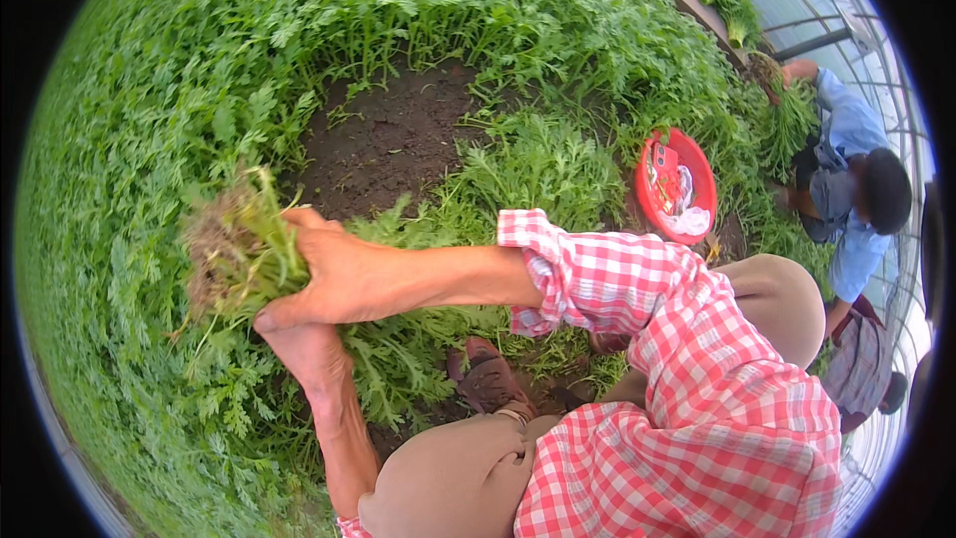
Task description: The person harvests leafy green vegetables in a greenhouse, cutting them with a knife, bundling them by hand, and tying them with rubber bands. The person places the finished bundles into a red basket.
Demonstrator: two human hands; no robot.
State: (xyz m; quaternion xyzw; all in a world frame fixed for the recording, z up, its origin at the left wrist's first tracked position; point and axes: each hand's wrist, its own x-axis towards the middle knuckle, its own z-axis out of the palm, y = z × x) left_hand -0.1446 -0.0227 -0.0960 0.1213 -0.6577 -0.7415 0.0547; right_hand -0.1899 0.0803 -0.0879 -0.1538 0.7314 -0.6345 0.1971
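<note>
Both hands are around a bunch of leafy greens with soil-covered roots (224, 250), held at the left of the picture. My right hand (332, 276) comes in from the right and grips the stems, its thumb towards the wrist of the other hand. Below it, my left hand (302, 351) is against the same bunch; its fingers are mostly hidden behind the stems and my right hand. The roots point to the left, and leaves (403, 359) show below my right forearm. Loose greens (545, 164) lie in a heap beside a patch of dark bare soil (396, 134).
Standing leafy greens (134, 119) surround the soil patch. A red plastic basin (709, 172) at the right holds a phone and plastic bags. Beyond it, a person in a blue shirt (859, 112) holds greens; another person (859, 359) is lower right. Bundled greens (728, 4) lie near the greenhouse wall.
</note>
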